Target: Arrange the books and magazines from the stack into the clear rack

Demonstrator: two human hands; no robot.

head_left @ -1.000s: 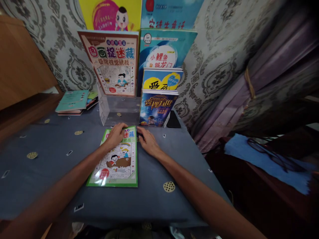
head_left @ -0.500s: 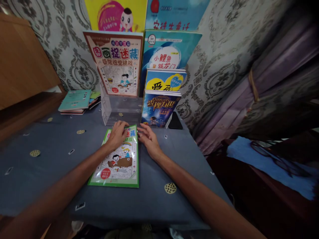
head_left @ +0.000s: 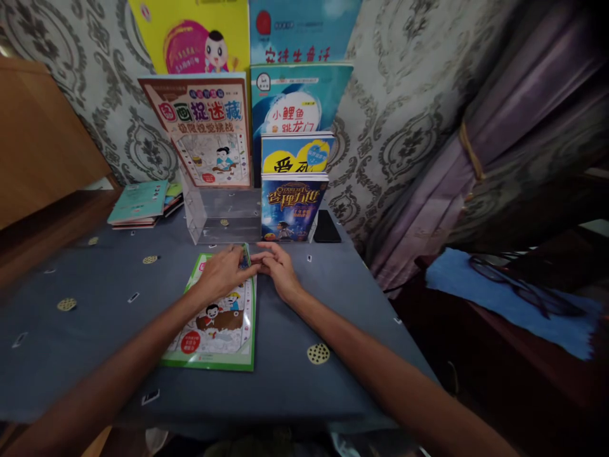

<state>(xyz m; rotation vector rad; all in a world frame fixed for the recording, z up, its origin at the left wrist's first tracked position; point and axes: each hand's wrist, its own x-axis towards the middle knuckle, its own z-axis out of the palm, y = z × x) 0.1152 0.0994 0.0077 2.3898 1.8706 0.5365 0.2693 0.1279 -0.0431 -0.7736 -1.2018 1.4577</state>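
A green-edged picture book (head_left: 223, 320) lies closed on the cloth, cartoon cover up. My left hand (head_left: 224, 274) rests flat over its upper part, fingers toward the top edge and thumb stretched to the right edge. At that edge, near the top corner, my right hand (head_left: 280, 270) has its fingertips pressed together on the book, touching the left thumb. The book's upper right edge looks slightly bent. Beyond the hands stands a clear plastic book rack (head_left: 204, 222) with a brown picture book (head_left: 204, 136) and a dark blue book (head_left: 291, 209) in it.
More books stand in the rack, among them a teal book (head_left: 304, 95) and a yellow book (head_left: 190, 38). A stack of thin books (head_left: 137, 202) lies at the back left. A black phone-like slab (head_left: 327, 227) is beside the rack. Glasses (head_left: 523, 285) rest on a blue cloth (head_left: 457, 279) at right.
My left hand has shifted over the book's top right corner. My right fingertips have come in to its edge, meeting the left thumb. The camera view has turned slightly right.
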